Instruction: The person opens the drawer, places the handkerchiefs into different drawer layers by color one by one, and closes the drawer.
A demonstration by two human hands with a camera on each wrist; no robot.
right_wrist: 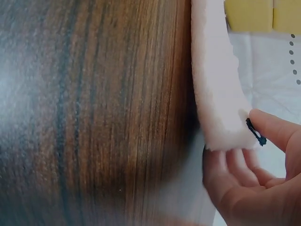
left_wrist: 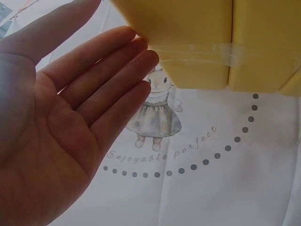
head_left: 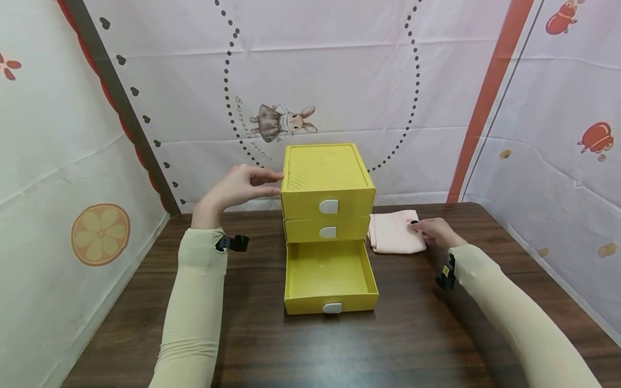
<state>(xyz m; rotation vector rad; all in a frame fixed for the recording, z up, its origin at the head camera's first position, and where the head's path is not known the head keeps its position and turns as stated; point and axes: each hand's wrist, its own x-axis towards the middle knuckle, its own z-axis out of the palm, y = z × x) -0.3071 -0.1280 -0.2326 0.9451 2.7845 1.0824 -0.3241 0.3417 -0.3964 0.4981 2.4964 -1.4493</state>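
A yellow three-drawer storage box [head_left: 328, 203] stands mid-table, its bottom drawer [head_left: 325, 268] pulled out with nothing inside. My left hand [head_left: 239, 188] is at the box's upper left side, fingertips right at its edge. In the left wrist view the palm shows, with fingers nearly straight beside the yellow box [left_wrist: 193, 42]. On the box's right lies a folded pale pink towel [head_left: 394, 233]. My right hand [right_wrist: 254, 174] pinches the towel's right edge, thumb above and fingers underneath. A small black loop [right_wrist: 256, 133] shows on the towel by the thumb.
The dark wooden table [head_left: 271, 350] extends in front of the box. Behind it hangs a white printed cloth [head_left: 330, 81] with a rabbit figure; similar cloth covers both sides. Clear tape [left_wrist: 197, 52] runs across the box's side.
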